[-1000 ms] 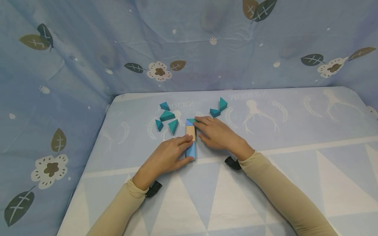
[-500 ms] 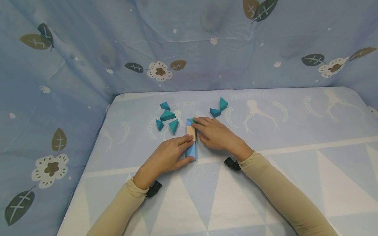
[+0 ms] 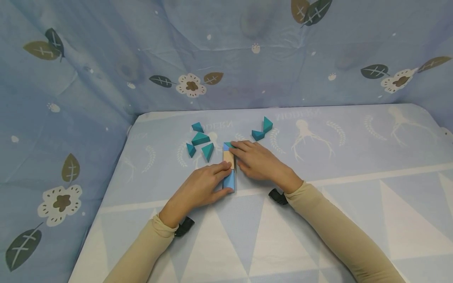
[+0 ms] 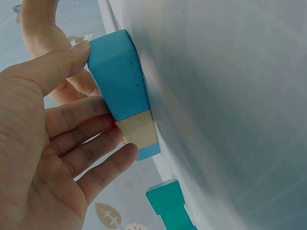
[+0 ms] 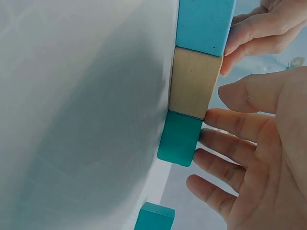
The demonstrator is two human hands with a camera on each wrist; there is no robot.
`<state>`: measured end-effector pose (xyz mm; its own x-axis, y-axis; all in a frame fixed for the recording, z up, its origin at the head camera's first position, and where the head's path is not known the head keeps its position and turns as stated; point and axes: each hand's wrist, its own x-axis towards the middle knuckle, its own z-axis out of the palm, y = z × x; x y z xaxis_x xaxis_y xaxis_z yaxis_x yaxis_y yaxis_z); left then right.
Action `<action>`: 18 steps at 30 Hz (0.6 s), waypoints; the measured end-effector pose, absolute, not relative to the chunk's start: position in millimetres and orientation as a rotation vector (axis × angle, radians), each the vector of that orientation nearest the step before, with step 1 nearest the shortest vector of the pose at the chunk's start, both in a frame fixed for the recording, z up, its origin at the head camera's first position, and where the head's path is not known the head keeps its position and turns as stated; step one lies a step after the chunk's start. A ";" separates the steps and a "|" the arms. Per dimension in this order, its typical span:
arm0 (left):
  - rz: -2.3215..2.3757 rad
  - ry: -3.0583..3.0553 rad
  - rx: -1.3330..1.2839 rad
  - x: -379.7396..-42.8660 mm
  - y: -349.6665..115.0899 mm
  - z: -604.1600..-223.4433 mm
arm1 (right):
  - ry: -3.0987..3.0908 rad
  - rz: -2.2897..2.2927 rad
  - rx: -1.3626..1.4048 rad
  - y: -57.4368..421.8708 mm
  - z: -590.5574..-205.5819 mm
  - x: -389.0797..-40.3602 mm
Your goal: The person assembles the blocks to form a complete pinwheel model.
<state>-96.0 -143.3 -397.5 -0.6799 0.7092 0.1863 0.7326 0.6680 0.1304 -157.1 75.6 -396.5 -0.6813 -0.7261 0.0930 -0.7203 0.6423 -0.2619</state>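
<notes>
A short row of wooden blocks lies end to end on the table. Nearest the person is a blue block (image 3: 230,181), then a natural-wood block (image 3: 227,156). At the far end sit a small blue triangular block (image 3: 225,148) and a teal triangular block (image 5: 180,139). My left hand (image 3: 199,186) touches the row from the left: the thumb rests at the blue block's near end, and fingertips reach the joint with the wood block. From the right, fingertips of my right hand (image 3: 260,159) rest against the teal block, its fingers fairly straight and the thumb apart.
Left of the row lie several loose teal and blue triangular blocks, among them a teal one (image 3: 200,138). Another teal block (image 3: 267,124) and a blue block (image 3: 258,135) lie beyond the right hand. A patterned cloth (image 3: 226,51) hangs behind the table.
The right hand's fingertips have shifted slightly left over the teal block at the far end. The left hand and the loose blocks stay put.
</notes>
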 end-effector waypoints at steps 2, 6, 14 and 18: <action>-0.301 -2.760 -1.195 -95.6 -143.7 -397.4 | 2.828 -0.442 -1.245 75.1 -397.1 -157.2; -0.314 -2.764 -1.192 -94.9 -144.3 -397.0 | 2.830 -0.462 -1.235 74.5 -397.7 -157.8; -0.320 -2.767 -1.186 -94.7 -145.2 -397.5 | 2.865 -0.474 -1.171 78.6 -391.6 -159.8; -0.311 -2.767 -1.192 -95.1 -144.7 -397.9 | 2.957 -0.428 -1.007 89.3 -383.0 -163.3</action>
<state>-95.1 -144.7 -397.9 -0.6850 0.7053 0.1829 0.7283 0.6703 0.1427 -163.3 89.3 -383.0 -0.7958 -0.5977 0.0971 -0.6007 0.7591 -0.2509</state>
